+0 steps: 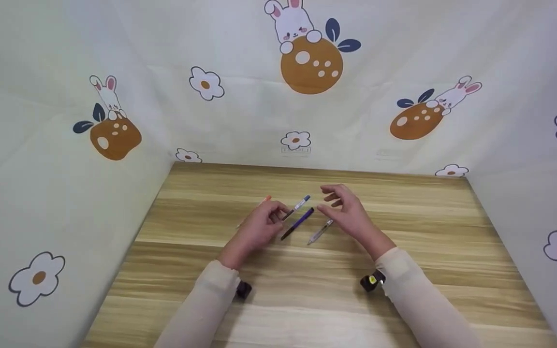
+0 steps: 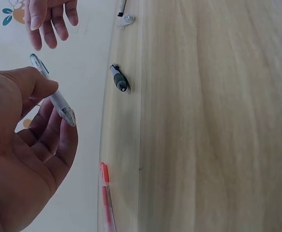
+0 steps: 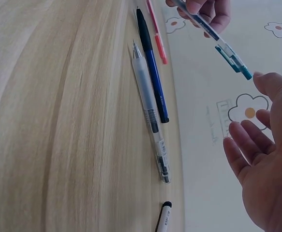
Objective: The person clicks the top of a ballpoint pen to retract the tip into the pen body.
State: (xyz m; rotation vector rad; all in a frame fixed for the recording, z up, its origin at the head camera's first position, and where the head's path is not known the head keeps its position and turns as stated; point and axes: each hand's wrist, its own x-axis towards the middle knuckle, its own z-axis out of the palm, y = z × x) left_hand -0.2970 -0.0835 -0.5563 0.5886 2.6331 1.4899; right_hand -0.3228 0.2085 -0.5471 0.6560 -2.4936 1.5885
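My left hand (image 1: 260, 226) pinches a clear pen with a blue clip (image 1: 299, 205) and holds it tilted above the wooden table (image 1: 404, 227). In the left wrist view the thumb and fingers (image 2: 44, 104) curl round that pen (image 2: 53, 96). My right hand (image 1: 344, 208) hovers just right of the pen's blue end with its fingers loosely bent, holding nothing. In the right wrist view its fingertips (image 3: 261, 82) are close to the blue clip (image 3: 233, 58). A dark blue pen (image 1: 298, 223) and a clear pen (image 1: 320, 232) lie on the table between the hands.
An orange pen (image 1: 265, 199) lies behind the left hand, mostly hidden. Another pen with a black cap (image 3: 163, 218) lies near the right hand. Cloth walls with rabbit and flower prints (image 1: 307, 63) enclose the table on three sides.
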